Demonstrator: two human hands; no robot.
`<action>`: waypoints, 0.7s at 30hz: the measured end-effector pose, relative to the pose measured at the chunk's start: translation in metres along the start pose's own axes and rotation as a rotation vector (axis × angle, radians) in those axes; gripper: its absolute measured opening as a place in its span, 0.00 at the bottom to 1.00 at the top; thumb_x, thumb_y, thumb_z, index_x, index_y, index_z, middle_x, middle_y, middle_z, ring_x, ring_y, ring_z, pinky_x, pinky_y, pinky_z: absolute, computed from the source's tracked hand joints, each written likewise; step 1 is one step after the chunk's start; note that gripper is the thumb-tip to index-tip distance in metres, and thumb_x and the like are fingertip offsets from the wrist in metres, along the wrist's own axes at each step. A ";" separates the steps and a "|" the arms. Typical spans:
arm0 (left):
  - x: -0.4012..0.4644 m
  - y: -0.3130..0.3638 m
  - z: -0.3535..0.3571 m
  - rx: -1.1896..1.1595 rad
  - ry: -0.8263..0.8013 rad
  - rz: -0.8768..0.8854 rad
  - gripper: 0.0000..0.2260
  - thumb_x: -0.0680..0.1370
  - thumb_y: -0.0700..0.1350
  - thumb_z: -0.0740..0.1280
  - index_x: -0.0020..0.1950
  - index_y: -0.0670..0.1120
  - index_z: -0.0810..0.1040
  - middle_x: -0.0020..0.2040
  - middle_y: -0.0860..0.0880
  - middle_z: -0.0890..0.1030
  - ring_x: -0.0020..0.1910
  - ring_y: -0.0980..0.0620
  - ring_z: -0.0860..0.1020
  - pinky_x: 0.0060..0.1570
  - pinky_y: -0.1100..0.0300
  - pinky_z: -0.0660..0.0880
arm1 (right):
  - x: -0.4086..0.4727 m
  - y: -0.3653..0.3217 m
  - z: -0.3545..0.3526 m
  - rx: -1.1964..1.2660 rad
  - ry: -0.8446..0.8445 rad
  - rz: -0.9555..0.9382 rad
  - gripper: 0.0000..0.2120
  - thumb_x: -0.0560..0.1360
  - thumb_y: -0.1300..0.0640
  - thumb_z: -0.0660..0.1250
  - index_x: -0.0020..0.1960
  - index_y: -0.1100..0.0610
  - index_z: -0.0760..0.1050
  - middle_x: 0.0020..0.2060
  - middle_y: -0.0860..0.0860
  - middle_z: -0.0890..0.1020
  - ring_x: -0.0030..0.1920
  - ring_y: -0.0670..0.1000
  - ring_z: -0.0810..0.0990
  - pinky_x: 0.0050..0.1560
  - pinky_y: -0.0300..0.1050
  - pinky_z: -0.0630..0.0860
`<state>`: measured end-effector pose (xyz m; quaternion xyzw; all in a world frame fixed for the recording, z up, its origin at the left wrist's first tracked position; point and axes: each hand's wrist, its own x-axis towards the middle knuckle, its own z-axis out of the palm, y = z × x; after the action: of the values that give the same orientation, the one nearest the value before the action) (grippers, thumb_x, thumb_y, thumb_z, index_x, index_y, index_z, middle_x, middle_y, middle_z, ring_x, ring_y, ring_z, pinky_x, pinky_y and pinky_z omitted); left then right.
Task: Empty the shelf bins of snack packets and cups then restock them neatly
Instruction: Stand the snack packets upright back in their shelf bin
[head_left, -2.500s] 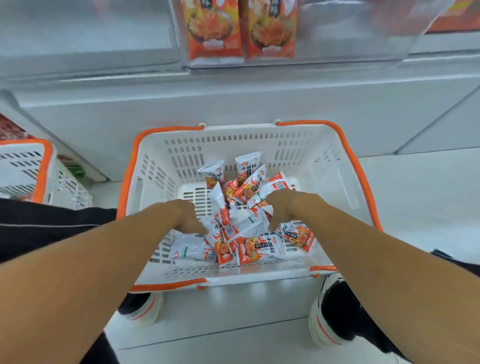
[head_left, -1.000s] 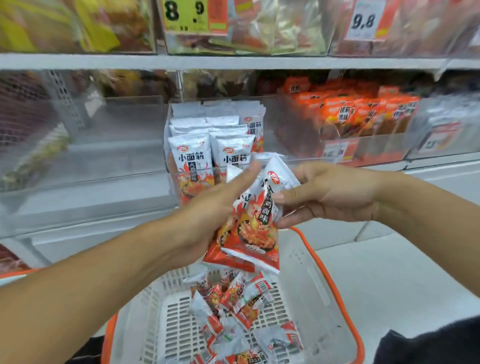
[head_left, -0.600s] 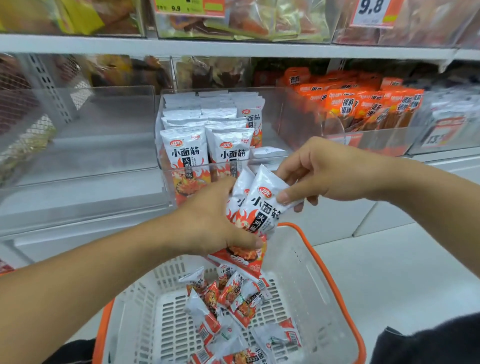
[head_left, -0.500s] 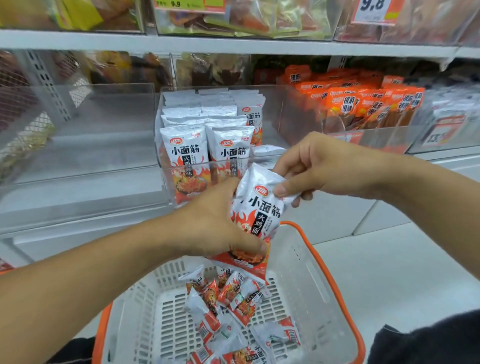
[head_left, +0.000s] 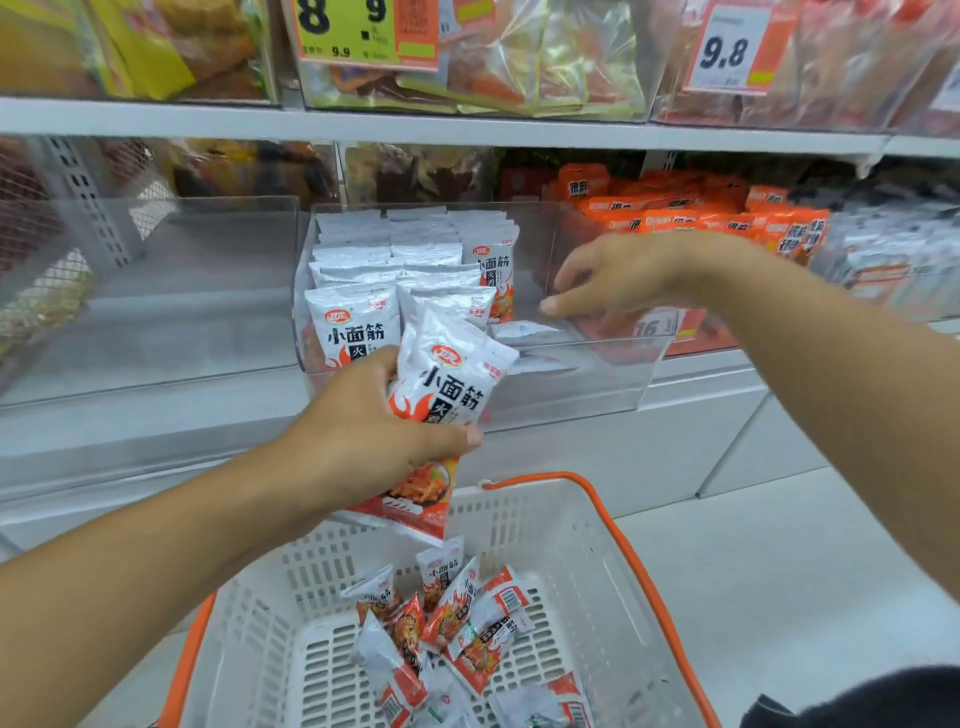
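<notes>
I stood facing white shop shelves (head_left: 467, 130), their clear bins stocked with bagged snacks under yellow and white price tags. Below me on the floor sat a white basket (head_left: 597, 561) with an orange rim, a loose heap of small packets (head_left: 447, 629) lying in its bottom. Straight ahead, the clear bin (head_left: 597, 374) held upright rows of white packets (head_left: 395, 270) along its left side, while its right side was bare apart from one or two packets lying flat. My left hand (head_left: 358, 441) had its grip clenched around a small bunch of white-and-orange packets (head_left: 447, 384), held just in front of the bin. My right hand (head_left: 618, 280) reached into the bin's bare side, grip released, fingers spread, holding nothing. I judged restocking roughly half done: many packets waited in the basket.
</notes>
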<state>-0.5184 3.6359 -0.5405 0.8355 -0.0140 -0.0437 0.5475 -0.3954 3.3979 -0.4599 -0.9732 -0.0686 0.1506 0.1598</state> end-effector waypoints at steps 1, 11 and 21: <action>0.002 0.000 -0.002 -0.015 0.018 0.004 0.23 0.65 0.45 0.81 0.57 0.54 0.79 0.46 0.58 0.86 0.45 0.59 0.84 0.53 0.57 0.79 | 0.014 -0.002 0.007 -0.018 -0.096 0.097 0.34 0.72 0.31 0.66 0.68 0.54 0.72 0.61 0.55 0.78 0.47 0.55 0.86 0.58 0.57 0.79; 0.004 0.002 -0.014 -0.073 0.057 0.021 0.23 0.66 0.44 0.80 0.58 0.54 0.79 0.46 0.59 0.86 0.45 0.59 0.84 0.51 0.57 0.79 | 0.070 -0.026 0.024 0.971 -0.382 0.419 0.30 0.79 0.41 0.64 0.66 0.65 0.64 0.57 0.63 0.77 0.48 0.63 0.82 0.37 0.57 0.84; 0.001 0.014 -0.017 -0.209 0.086 0.089 0.22 0.67 0.45 0.79 0.59 0.51 0.79 0.46 0.56 0.86 0.45 0.57 0.85 0.49 0.58 0.79 | 0.076 -0.031 0.018 1.264 0.046 0.056 0.19 0.73 0.68 0.73 0.62 0.63 0.73 0.70 0.60 0.67 0.62 0.63 0.77 0.45 0.46 0.84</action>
<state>-0.5152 3.6458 -0.5211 0.7734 -0.0228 0.0153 0.6333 -0.3317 3.4459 -0.4867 -0.6953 0.0626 0.1452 0.7012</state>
